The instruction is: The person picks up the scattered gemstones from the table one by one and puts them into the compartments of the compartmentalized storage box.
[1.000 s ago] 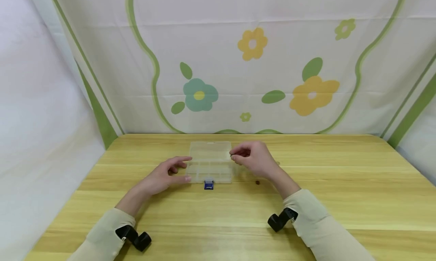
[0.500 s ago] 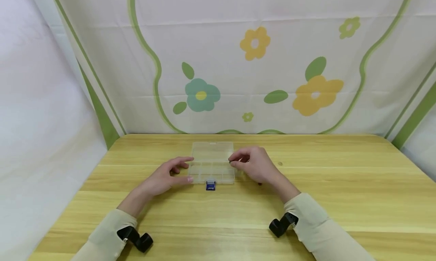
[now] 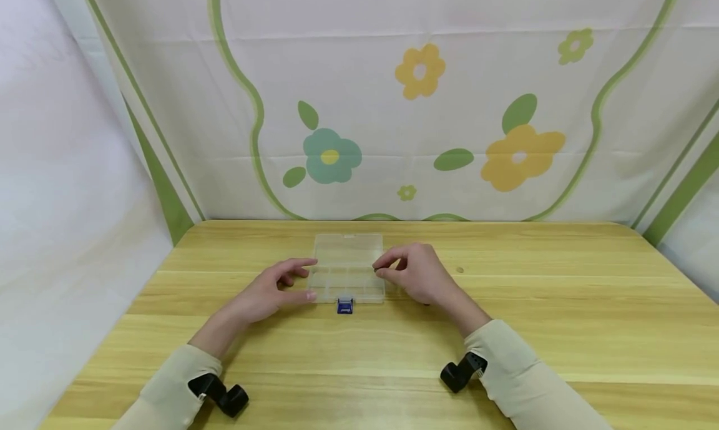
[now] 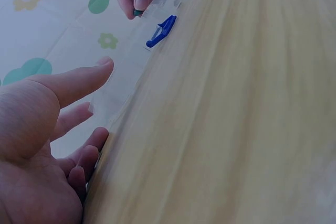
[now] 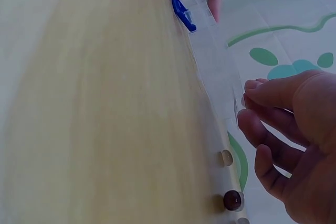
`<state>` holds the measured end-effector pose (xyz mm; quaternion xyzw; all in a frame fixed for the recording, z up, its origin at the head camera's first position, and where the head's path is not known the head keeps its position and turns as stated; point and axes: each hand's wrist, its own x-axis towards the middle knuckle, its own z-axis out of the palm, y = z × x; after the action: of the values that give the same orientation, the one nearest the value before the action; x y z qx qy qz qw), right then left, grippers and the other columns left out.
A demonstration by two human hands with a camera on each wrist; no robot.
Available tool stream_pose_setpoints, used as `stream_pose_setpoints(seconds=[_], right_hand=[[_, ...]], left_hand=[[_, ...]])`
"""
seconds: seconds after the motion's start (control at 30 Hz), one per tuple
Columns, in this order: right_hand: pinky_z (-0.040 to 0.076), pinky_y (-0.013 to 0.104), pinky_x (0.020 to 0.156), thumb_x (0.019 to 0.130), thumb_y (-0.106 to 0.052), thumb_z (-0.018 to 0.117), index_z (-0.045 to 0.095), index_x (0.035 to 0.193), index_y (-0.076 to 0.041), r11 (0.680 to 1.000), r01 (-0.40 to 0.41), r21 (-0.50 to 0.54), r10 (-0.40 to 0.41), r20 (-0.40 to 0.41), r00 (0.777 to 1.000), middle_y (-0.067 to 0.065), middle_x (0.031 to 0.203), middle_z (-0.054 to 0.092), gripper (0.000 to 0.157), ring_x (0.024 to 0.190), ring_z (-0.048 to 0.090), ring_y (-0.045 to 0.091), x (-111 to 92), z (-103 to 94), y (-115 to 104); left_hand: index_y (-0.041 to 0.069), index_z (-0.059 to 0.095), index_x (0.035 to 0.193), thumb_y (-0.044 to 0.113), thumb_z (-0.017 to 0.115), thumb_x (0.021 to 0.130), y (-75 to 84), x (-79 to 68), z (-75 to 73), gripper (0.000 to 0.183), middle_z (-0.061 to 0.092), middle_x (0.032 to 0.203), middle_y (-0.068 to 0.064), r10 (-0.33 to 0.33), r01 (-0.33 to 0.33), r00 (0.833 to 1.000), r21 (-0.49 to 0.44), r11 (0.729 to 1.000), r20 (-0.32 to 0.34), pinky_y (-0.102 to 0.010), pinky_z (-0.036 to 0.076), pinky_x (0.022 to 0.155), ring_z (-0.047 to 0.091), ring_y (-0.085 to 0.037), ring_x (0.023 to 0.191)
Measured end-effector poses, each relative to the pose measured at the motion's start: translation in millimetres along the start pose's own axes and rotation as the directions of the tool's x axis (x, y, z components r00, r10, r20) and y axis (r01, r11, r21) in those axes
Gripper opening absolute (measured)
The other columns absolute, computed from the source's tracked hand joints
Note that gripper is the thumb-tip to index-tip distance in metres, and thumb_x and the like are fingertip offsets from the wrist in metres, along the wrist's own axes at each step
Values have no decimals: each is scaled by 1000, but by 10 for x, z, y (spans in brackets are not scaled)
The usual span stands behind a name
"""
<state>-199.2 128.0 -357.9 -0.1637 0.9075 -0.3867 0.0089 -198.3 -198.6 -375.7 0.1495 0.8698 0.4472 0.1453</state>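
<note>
left hand (image 3: 264, 298) loosely spread, right hand (image 3: 418, 271) pinching a small green piece (image 4: 137, 12)
clear box (image 3: 364, 288) lies between them, lid (image 3: 348, 248) laid back, its long axis apparently running left to right, blue latch (image 3: 345, 306) toward the person; the pinched piece is at the box's right end, the right hand nearer the compartments there; the left hand brackets the left end, touching or not, cannot tell; dark red bead (image 5: 232, 200) on the table (image 3: 348, 367), right of the box

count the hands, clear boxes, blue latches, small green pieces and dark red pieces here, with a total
Hands: 2, left hand and right hand
Clear box: 1
Blue latch: 1
Small green piece: 1
Dark red piece: 1
Total: 6
</note>
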Motion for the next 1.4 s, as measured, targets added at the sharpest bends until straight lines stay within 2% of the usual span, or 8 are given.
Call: stream_pose_setpoints(seconds=[0.33, 1.13, 1.4], right_hand=[[48, 28, 61, 96, -18, 80, 86, 103, -24, 1000, -1, -23, 2, 18, 1000, -5, 103, 81, 11, 70, 58, 13, 10, 12, -11], [49, 25, 67, 96, -16, 80, 87, 104, -20, 993, 94, -70, -93, 16, 996, -3, 106, 80, 12, 73, 58, 10, 13, 39, -25], [49, 25, 67, 96, -15, 79, 87, 105, -19, 994, 85, -72, -84, 19, 996, -2, 108, 80, 12, 73, 59, 11, -2, 26, -28]], left_hand=[[25, 53, 156, 36, 81, 95, -11, -1, -17, 67, 56, 147, -12, 15, -15, 1000, 4, 1000, 2, -42, 40, 97, 46, -30, 121], [25, 52, 157, 36, 81, 95, -34, -19, -29, 69, 56, 147, -11, 14, -14, 1000, -6, 1000, 5, -41, 40, 96, 45, -29, 121], [26, 53, 156, 37, 81, 95, -22, -15, -19, 69, 56, 147, -11, 14, -14, 1000, -2, 1000, 4, -41, 40, 97, 45, -28, 121]])
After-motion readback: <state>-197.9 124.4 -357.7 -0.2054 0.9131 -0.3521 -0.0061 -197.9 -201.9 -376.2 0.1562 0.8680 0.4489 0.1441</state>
